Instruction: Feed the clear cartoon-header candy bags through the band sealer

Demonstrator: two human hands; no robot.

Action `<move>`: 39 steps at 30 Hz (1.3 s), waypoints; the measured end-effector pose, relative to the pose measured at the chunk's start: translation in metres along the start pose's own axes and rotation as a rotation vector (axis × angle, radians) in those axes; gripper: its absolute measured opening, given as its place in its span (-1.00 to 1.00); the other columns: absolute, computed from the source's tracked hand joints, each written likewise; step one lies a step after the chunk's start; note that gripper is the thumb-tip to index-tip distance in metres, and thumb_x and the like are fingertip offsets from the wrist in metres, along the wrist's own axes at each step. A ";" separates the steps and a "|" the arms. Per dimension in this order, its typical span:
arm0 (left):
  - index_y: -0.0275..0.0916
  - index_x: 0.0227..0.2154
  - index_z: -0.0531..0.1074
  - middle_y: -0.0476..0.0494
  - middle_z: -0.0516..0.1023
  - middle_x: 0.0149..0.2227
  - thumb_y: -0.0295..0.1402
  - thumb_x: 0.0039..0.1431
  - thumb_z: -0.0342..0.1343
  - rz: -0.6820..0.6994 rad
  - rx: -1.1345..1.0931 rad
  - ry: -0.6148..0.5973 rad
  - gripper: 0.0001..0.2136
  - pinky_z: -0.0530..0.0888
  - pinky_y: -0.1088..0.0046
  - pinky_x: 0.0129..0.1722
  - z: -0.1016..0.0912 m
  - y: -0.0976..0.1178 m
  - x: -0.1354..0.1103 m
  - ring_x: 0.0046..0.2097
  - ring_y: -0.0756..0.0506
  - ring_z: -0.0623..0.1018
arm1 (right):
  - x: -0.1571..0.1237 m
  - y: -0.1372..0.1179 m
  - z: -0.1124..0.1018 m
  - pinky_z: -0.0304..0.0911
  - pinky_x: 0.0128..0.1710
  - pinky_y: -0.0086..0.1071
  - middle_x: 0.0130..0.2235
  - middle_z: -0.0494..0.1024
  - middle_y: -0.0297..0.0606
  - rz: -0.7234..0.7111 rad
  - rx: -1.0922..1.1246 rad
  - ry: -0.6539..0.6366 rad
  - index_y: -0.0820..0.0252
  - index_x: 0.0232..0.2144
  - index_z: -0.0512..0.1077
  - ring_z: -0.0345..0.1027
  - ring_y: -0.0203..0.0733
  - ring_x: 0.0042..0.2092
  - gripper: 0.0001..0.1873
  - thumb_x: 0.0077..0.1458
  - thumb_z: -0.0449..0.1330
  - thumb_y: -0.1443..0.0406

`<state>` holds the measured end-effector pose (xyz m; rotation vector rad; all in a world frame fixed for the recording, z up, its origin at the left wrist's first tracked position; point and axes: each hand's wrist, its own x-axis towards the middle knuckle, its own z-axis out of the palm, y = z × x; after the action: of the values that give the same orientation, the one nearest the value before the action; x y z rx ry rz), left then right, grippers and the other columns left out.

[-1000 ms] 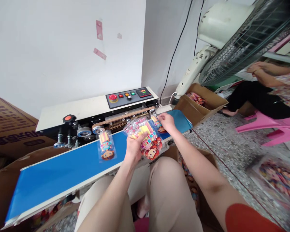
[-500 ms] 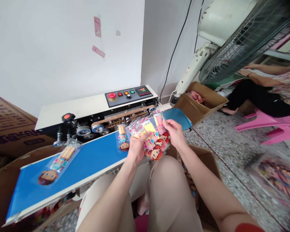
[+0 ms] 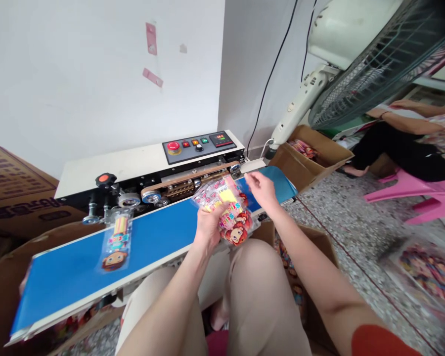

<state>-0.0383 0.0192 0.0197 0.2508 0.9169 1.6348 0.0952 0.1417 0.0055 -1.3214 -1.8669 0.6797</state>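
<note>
Left hand clamped on fanned printed packets over front edge of conveyor belt; right hand near right end, can't tell if grip's pinching. Loose left hold could spill packets; crooked placement could snag at rollers.

We are getting soft, even light across the bright white wall, while we are seeing its side face lying in grey shade. We are catching pale glare on the clear packets. Toward the right edge we are finding the fan stretched, the upper corner black, and the bagged goods blurred.
</note>
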 end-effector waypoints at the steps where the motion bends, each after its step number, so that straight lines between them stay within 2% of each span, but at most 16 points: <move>1: -0.33 -0.23 0.53 -0.24 0.65 -0.27 -0.41 -0.26 0.42 0.004 0.001 -0.004 -0.57 0.53 0.18 -0.13 0.000 -0.001 0.000 -0.24 -0.25 0.63 | -0.012 -0.010 -0.001 0.29 -0.30 -0.35 -0.35 0.58 -0.20 -0.030 0.102 -0.070 0.17 -0.32 0.48 0.43 -0.15 -0.32 -0.60 0.15 0.04 -0.01; 3: -0.32 -0.21 0.52 -0.24 0.65 -0.26 -0.42 -0.26 0.42 0.012 0.003 -0.015 -0.56 0.53 0.17 -0.12 0.000 -0.002 0.000 -0.23 -0.25 0.63 | -0.032 -0.025 -0.002 0.30 -0.30 -0.37 -0.37 0.56 -0.26 -0.078 0.232 -0.144 0.15 -0.38 0.48 0.41 -0.18 -0.34 -0.62 0.11 0.11 -0.02; 6: -0.30 -0.17 0.50 -0.23 0.64 -0.25 -0.39 -0.25 0.42 0.002 -0.004 -0.027 -0.53 0.53 0.16 -0.11 0.001 -0.004 -0.001 -0.21 -0.26 0.63 | -0.046 -0.030 -0.001 0.28 -0.32 -0.37 -0.40 0.53 -0.29 -0.038 0.310 -0.036 0.15 -0.46 0.46 0.37 -0.21 -0.37 -0.63 0.05 0.17 -0.02; 8: -0.29 -0.17 0.50 -0.24 0.64 -0.25 -0.37 -0.26 0.43 -0.011 -0.010 -0.020 -0.52 0.53 0.16 -0.11 0.001 -0.004 -0.001 -0.19 -0.27 0.63 | -0.041 -0.017 -0.002 0.26 -0.41 -0.38 -0.47 0.48 -0.31 0.087 0.398 0.028 0.16 -0.47 0.42 0.33 -0.22 -0.43 -0.59 0.03 0.15 -0.07; 11: -0.30 -0.19 0.50 -0.24 0.64 -0.26 -0.39 -0.27 0.43 -0.004 -0.008 -0.010 -0.53 0.53 0.17 -0.12 -0.001 -0.004 -0.001 -0.19 -0.27 0.63 | -0.018 0.017 -0.006 0.22 -0.49 -0.37 -0.54 0.43 -0.34 0.236 0.463 0.134 0.15 -0.48 0.36 0.27 -0.23 -0.50 -0.53 -0.05 0.15 -0.14; 14: -0.30 -0.20 0.51 -0.23 0.65 -0.28 -0.39 -0.26 0.43 -0.003 -0.003 -0.002 -0.55 0.54 0.17 -0.13 -0.003 -0.003 0.000 -0.21 -0.26 0.63 | 0.012 0.048 -0.009 0.21 -0.43 -0.35 -0.51 0.47 -0.28 0.240 0.256 0.256 0.15 -0.52 0.36 0.30 -0.18 -0.45 -0.53 -0.04 0.12 -0.14; 17: -0.31 -0.20 0.51 -0.23 0.65 -0.29 -0.39 -0.26 0.43 -0.021 -0.002 0.016 -0.54 0.54 0.16 -0.14 -0.003 -0.002 0.000 -0.22 -0.27 0.63 | 0.036 0.060 -0.006 0.17 -0.35 -0.34 -0.45 0.53 -0.17 0.197 -0.079 0.242 0.17 -0.55 0.41 0.34 -0.13 -0.38 -0.61 0.03 0.09 -0.01; 19: -0.31 -0.19 0.50 -0.22 0.65 -0.29 -0.41 -0.26 0.43 -0.027 -0.012 0.015 -0.53 0.54 0.17 -0.13 -0.002 -0.001 0.000 -0.21 -0.27 0.63 | 0.046 0.058 0.000 0.14 -0.34 -0.34 -0.44 0.54 -0.15 0.176 -0.203 0.187 0.19 -0.54 0.43 0.34 -0.14 -0.38 -0.67 0.05 0.08 0.09; 22: -0.29 -0.18 0.50 -0.22 0.65 -0.27 -0.44 -0.26 0.42 -0.018 -0.027 0.014 -0.54 0.54 0.17 -0.12 -0.001 0.002 0.000 -0.19 -0.26 0.63 | 0.044 0.049 0.004 0.12 -0.37 -0.36 -0.44 0.54 -0.17 0.163 -0.229 0.158 0.20 -0.52 0.45 0.32 -0.16 -0.41 -0.70 0.07 0.07 0.15; 28: -0.28 -0.21 0.51 -0.23 0.65 -0.25 -0.47 -0.27 0.41 -0.043 -0.025 0.040 -0.56 0.55 0.15 -0.10 -0.003 0.004 0.002 -0.17 -0.29 0.62 | 0.008 0.039 -0.008 0.16 -0.35 -0.37 -0.44 0.53 -0.21 0.073 -0.108 0.207 0.20 -0.44 0.45 0.34 -0.17 -0.39 -0.66 0.12 0.02 0.10; 33: -0.27 -0.17 0.49 -0.24 0.64 -0.21 -0.46 -0.25 0.41 -0.066 -0.042 0.017 -0.54 0.53 0.13 -0.07 -0.003 0.002 0.000 -0.16 -0.29 0.62 | 0.004 0.035 -0.018 0.21 -0.30 -0.35 -0.38 0.53 -0.21 0.085 -0.039 0.278 0.18 -0.34 0.43 0.38 -0.15 -0.35 -0.68 0.13 0.01 0.10; 36: -0.28 -0.15 0.49 -0.28 0.63 -0.17 -0.43 -0.21 0.40 -0.121 -0.037 -0.070 -0.54 0.52 0.13 -0.05 -0.002 0.003 -0.003 -0.15 -0.28 0.62 | 0.000 0.021 -0.018 0.21 -0.34 -0.37 -0.42 0.52 -0.25 0.029 0.043 0.160 0.17 -0.35 0.42 0.36 -0.17 -0.38 -0.68 0.13 0.04 0.06; 39: -0.28 -0.14 0.49 -0.29 0.62 -0.16 -0.45 -0.25 0.41 -0.188 -0.019 -0.159 -0.50 0.52 0.12 -0.05 -0.002 0.002 -0.006 -0.13 -0.30 0.61 | -0.018 -0.001 -0.013 0.18 -0.36 -0.40 -0.44 0.50 -0.30 -0.072 0.061 0.061 0.15 -0.36 0.43 0.34 -0.20 -0.40 -0.67 0.18 0.02 0.07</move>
<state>-0.0394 0.0128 0.0216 0.2697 0.7798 1.4284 0.1089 0.1241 0.0096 -1.2169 -1.8214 0.6466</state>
